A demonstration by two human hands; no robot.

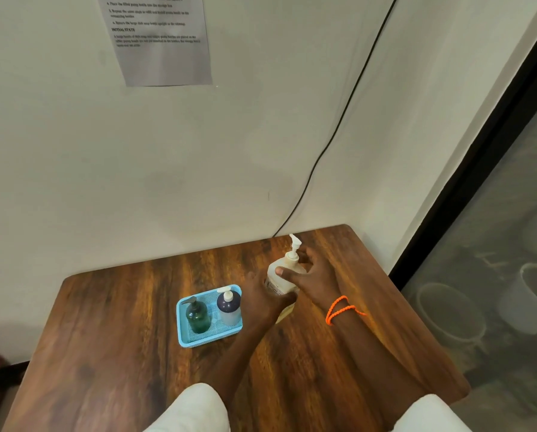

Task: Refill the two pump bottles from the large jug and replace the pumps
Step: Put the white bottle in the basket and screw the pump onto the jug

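**A:** Head view, where are you at?

**Me:** Both hands on the large jug (282, 277), the cream one w/ a white pump, standing upright on the table (120, 322) just right of the blue tray (183, 325). Right hand (314, 275) wraps its shoulder, thumb across the front. Left hand (262, 299) grips low at the base. So fingers closed round the jug on both sides, nothing loose.

**A:** And the two pump bottles?

**Me:** In the tray, side by side: green bottle (198, 319) left, dark-topped bottle (228, 308) right, pumps on both. Looks like the refill's basically done, imo.

**A:** Tips for this step?

**Me:** Keep the jug vertical, base flat on the table, clear of the tray, then let go low hand last so it doesn't tip.

**A:** Any writing?

**Me:** Jug label too small to read. Paper sheet (161, 42) on the wall: "INITIAL STATE" heading legible, rest blurry.
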